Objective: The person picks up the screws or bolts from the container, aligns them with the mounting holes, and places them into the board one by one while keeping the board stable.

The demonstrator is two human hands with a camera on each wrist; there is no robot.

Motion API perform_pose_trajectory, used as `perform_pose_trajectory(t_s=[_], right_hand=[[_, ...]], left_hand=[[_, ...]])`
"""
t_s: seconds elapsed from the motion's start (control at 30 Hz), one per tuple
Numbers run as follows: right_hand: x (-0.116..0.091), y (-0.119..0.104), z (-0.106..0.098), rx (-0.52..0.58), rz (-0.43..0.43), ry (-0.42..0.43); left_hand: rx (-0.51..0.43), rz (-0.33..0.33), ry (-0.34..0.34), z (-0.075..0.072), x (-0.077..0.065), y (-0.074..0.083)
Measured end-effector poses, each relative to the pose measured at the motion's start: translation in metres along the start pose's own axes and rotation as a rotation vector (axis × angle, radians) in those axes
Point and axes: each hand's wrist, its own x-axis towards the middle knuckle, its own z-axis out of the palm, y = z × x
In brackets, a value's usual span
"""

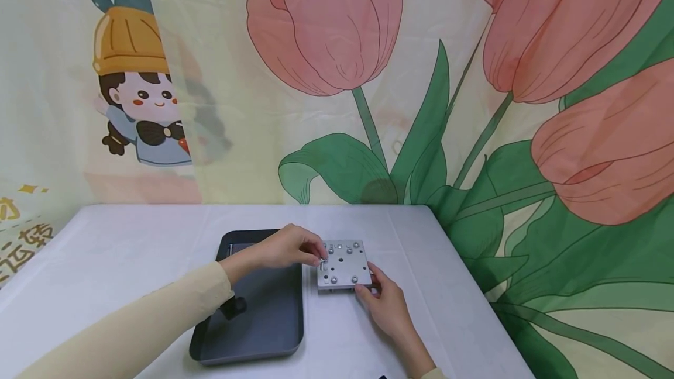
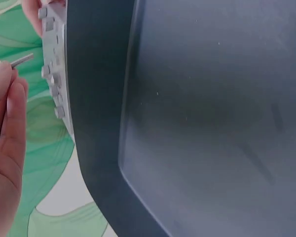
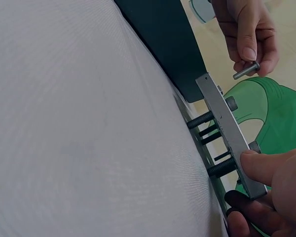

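My left hand [image 1: 295,246] pinches a small metal screw [image 3: 245,70] by its head end, shank pointing down, just above the left side of a metal plate [image 1: 344,265]. Several socket-head screws [image 1: 334,280] sit in holes of that plate. By its near right corner my right hand [image 1: 387,303] grips the plate, thumb against the edge. In the right wrist view the plate [image 3: 224,128] stands off the table on threaded screw shanks [image 3: 221,168] that stick out below. The left wrist view shows the pinching hand [image 2: 7,128] apart from the plate [image 2: 56,64].
A dark grey tray [image 1: 284,332] lies left of the plate, under the left forearm. Inside it is a small black object [image 1: 234,307], partly hidden by the sleeve. White cloth covers the table [image 1: 147,238], and a tulip-printed curtain [image 1: 326,22] hangs behind.
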Motion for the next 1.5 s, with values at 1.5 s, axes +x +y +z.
perform_pose_trajectory(t_s=[1.5], right_hand=[[0.001,0.001,0.001,-0.012,-0.013,0.003]], left_hand=[[0.099,0.039,-0.009,0.028,0.007,-0.007]])
